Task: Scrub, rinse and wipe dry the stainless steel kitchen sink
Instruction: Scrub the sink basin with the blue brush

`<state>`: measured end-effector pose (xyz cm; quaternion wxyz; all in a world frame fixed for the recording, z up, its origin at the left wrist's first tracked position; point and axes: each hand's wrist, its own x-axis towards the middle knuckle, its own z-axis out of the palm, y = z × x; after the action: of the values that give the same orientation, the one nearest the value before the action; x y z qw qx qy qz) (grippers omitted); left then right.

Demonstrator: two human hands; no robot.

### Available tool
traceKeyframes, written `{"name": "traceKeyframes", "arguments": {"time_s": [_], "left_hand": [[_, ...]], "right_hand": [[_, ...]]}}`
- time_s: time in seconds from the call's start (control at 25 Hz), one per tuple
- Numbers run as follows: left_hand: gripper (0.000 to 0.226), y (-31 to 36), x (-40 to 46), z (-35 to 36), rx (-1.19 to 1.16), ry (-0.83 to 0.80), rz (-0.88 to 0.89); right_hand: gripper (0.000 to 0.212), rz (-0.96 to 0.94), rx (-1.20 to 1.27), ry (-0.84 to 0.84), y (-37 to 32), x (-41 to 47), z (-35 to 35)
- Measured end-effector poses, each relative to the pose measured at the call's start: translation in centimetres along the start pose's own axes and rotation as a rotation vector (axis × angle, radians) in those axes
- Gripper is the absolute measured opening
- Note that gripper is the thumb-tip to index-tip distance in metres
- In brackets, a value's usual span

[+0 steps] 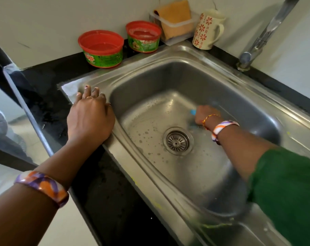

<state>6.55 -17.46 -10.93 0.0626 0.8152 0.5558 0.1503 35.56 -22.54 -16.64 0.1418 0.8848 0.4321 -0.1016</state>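
Left hand (90, 114) rests flat on the sink (132, 157) rim, fingers relaxed.
Right hand (203, 115) grips a blue scrubber (193, 112) on the basin floor: scrubbing stage; walls next, then rinsing.

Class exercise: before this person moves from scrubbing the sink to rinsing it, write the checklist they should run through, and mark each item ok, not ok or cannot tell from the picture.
1. Scrubber held in the right hand: ok, a blue scrubber shows at the fingers.
2. Left hand braced on the sink rim: ok.
3. Basin floor soaped: ok, suds lie around the drain strainer.
4. Walls scrubbed: cannot tell.
5. Strainer unblocked: ok, its slots are visible.
6. Tap running: not ok, no water flows.
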Motion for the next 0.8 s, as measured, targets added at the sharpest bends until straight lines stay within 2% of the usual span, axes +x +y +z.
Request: {"name": "traceKeyframes", "arguments": {"time_s": [0.16,0.2,0.28,0.32,0.4,0.48,0.56,0.6,0.68,0.72,0.8], "left_hand": [[0.04,0.3,-0.4,-0.8,-0.011,-0.03,0.005],[0.04,0.4,-0.5,-1.0,-0.016,-0.039,0.007],[0.039,0.7,-0.7,-1.3,-0.023,-0.05,0.019],[0.039,0.8,-0.7,-1.4,-0.025,-0.055,0.024],[0.04,0.6,-0.9,-1.6,-0.048,-0.07,0.043],[0.041,0.1,-0.9,-1.4,-0.079,-0.087,0.078],[0.042,-0.2,-0.8,-1.2,-0.09,-0.107,0.141],[0.042,-0.4,-0.8,-1.0,-0.101,-0.116,0.172],[0.042,-0.7,-0.5,-1.1,-0.132,-0.165,0.216],[0.044,-0.8,-0.2,-1.2,-0.137,-0.196,0.24],[0.048,-1.1,1.2,-1.3,-0.132,-0.261,0.292]], "right_hand": [[0.026,0.034,-0.256,-0.393,2.7,-7.3,-1.0],[0.03,0.058,-0.214,-0.457,2.6,-8.1,-1.2],[0.054,0.072,-0.036,-0.558,1.5,-9.2,-0.9],[0.057,0.05,0.003,-0.634,0.4,-9.8,-0.7],[0.044,-0.033,-0.009,-0.826,-2.2,-11.3,-0.3],[0.039,-0.113,-0.053,-0.904,-4.0,-12.1,-0.4],[0.035,-0.083,-0.108,-0.887,-3.2,-12.4,-0.5],[0.028,-0.057,-0.151,-0.822,-2.2,-12.6,-0.8],[0.018,-0.029,-0.345,-0.518,0.7,-12.7,-1.2],[0.025,0.034,-0.434,-0.344,2.2,-12.2,-1.4],[0.032,0.152,-0.473,-0.123,4.8,-10.2,-2.3]]}}
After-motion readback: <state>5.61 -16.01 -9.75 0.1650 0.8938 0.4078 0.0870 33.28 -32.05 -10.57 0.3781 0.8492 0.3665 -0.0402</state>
